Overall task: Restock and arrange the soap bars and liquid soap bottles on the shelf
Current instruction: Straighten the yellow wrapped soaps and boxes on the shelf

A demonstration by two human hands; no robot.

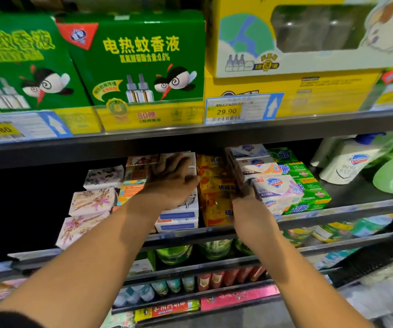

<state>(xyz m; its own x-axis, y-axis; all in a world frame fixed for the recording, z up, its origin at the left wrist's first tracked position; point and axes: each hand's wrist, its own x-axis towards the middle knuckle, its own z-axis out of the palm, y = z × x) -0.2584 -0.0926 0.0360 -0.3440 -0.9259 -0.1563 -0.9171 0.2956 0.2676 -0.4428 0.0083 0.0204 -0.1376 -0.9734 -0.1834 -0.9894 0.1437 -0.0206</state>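
Centre of frame: the shelf [333, 217] carries stacked soap bars. Your left hand [170, 183] lies spread flat against the white soap boxes [179, 215]. Your right hand [250, 214] pinches the yellow soap packs [214, 192] beside the Safeguard bars [278, 188]. A liquid soap bottle [349, 159] stands at right.

Hands: we count two, left hand [171, 183], right hand [250, 216].
Floral soap bars [93, 201], left: we count three.
Green boxes [141, 60], upper left: two.
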